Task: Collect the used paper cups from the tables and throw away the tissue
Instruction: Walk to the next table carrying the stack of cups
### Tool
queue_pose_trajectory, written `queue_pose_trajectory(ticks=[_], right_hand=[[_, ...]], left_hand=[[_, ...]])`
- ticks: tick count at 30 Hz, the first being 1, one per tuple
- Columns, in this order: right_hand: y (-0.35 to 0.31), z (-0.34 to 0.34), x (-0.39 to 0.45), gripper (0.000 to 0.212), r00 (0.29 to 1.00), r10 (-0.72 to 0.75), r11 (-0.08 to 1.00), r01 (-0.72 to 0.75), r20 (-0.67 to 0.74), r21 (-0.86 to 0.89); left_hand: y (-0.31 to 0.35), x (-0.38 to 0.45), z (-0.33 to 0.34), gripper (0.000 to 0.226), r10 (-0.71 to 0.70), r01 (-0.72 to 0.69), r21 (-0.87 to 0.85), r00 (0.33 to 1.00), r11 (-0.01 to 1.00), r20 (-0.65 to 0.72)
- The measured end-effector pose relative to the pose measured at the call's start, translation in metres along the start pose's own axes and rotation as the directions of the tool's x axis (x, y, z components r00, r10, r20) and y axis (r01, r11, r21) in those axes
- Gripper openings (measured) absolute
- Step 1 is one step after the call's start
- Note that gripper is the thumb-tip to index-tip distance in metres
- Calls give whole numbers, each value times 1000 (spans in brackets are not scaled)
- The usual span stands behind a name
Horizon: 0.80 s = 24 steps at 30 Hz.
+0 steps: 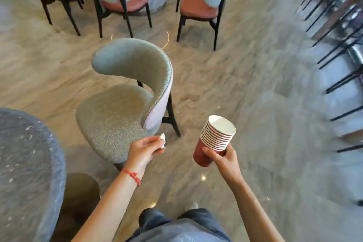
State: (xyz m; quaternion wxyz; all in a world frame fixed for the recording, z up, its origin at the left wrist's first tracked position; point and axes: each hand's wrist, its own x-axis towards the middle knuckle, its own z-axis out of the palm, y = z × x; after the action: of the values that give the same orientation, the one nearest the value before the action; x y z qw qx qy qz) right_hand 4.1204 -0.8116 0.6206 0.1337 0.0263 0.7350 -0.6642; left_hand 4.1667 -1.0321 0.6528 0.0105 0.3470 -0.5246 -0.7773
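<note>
The right hand (224,158) wraps its fingers around a nested stack of red paper cups (213,140), held tilted over the floor. The left hand (144,150) pinches a crumpled white tissue (162,140) beside the grey-green chair (121,104). Collecting looks finished here; the carrying-away step seems underway. Next comes finding a bin, none of which shows in view.

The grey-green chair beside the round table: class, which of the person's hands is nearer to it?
Left. The left hand, pinching the tissue, hovers over the grey-green chair seat's edge; the right hand, gripping the cup stack, is off to its right.
</note>
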Motion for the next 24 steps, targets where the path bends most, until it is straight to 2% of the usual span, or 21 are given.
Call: queue_pose_trajectory(ticks=[6,13,20,24], right_hand=[[2,-96,38,42,989,39,999,-38,-144,14],[5,-145,105,39,965,78,997,-68,-250,48],[-9,-168,229,49,954,94,995,-84,-286,47],[-34,-189,322,41,948,94,995,-83,-304,50]], left_hand=[[-12,23,120,9,-24,10,99,991,995,135],[-7,81,198,7,-84,39,208,973,977,214],[31,193,279,7,-74,18,225,966,974,246],[76,271,337,7,-63,7,211,964,977,260]])
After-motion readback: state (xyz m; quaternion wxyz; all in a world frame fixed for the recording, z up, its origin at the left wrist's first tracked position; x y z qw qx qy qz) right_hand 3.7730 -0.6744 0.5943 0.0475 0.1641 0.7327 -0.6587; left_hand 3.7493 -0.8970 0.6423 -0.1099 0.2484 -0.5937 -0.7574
